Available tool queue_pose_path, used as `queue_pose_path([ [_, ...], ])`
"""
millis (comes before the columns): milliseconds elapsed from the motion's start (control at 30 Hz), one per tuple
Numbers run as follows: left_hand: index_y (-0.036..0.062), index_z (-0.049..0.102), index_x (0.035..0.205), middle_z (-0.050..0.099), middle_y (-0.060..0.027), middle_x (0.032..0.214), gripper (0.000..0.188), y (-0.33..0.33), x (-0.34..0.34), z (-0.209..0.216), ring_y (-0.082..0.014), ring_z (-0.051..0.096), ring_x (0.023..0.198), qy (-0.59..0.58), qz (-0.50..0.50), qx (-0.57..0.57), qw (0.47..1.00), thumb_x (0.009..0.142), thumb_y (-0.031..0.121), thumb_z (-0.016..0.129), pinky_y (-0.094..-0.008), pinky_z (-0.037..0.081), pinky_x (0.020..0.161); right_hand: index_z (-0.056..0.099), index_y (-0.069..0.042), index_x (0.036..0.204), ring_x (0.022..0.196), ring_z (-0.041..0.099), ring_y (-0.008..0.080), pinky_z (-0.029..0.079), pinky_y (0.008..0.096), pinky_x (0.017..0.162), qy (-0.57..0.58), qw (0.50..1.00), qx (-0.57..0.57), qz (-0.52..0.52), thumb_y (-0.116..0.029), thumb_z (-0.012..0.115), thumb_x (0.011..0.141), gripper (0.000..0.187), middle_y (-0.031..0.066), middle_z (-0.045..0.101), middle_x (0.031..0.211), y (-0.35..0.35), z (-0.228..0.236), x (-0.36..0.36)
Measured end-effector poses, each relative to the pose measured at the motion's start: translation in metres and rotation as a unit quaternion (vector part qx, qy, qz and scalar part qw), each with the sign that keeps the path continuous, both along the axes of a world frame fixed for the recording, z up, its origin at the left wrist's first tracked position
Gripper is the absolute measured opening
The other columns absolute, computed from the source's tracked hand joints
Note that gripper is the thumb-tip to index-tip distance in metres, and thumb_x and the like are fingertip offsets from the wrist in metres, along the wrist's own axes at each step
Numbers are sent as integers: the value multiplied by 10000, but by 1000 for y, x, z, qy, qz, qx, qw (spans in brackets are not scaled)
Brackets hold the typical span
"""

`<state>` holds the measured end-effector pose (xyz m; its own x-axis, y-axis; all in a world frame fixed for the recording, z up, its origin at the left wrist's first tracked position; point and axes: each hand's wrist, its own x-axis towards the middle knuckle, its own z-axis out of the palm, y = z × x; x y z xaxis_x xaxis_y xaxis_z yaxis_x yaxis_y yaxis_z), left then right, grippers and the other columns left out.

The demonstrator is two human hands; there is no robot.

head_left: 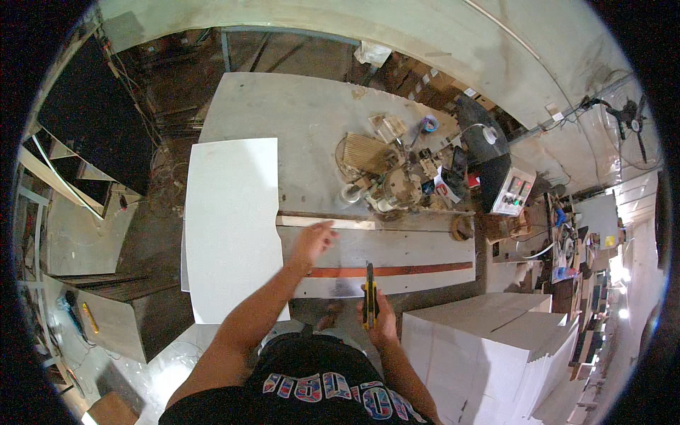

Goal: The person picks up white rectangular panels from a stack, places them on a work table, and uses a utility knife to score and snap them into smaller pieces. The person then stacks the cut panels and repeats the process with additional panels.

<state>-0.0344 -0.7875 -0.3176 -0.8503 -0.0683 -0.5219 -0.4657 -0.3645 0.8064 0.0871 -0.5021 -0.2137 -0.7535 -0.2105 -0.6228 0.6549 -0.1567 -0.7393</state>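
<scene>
My right hand [384, 320] is wrapped round a yellow and black utility knife [370, 306], whose blade end points away from me over the front edge of the worktable. To its left, my left hand [314, 244] reaches over the table with the index finger stretched out and the other fingers loosely bent. Nothing shows in that hand. Its fingertip is at a pale narrow strip [347, 224] along a slot in the table; whether they touch I cannot tell. A large white panel [232, 227] lies left of my left hand, its right edge slightly notched.
A dusty machine head [401, 188] with a ribbed tan part [365, 154] stands on the grey worktable [312, 170]. Beyond it is a control box [513, 191] with lit displays. A reddish-brown band [418, 270] runs along the front. White panels [467, 340] are stacked at the lower right.
</scene>
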Motion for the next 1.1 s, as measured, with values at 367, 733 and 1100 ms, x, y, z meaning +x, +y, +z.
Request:
queue_pose_path([
  [367,92,622,1189,821,-109,1028,262,141,-128,-50,-123,553,657,-56,199,370,906,1217,337,534,-281,414,536,695,-77,1435,701,714,216,577,371,618,90,983,99,-128,-534,563,1216,524,128,778,924,113,-55,67],
  [733,113,685,1137,792,-67,932,238,129,-165,-88,-131,539,613,-64,257,334,904,1208,331,620,-297,370,482,729,-61,1335,669,721,225,602,385,618,9,977,83,-195,-553,613,1190,526,136,782,900,150,-45,63],
  [1100,127,747,1089,794,-38,891,150,138,-152,-73,-109,534,573,-76,301,244,919,1137,269,738,-302,382,446,720,-35,1335,703,737,189,608,370,640,3,985,151,-88,-590,537,1210,597,160,825,982,149,-52,44],
])
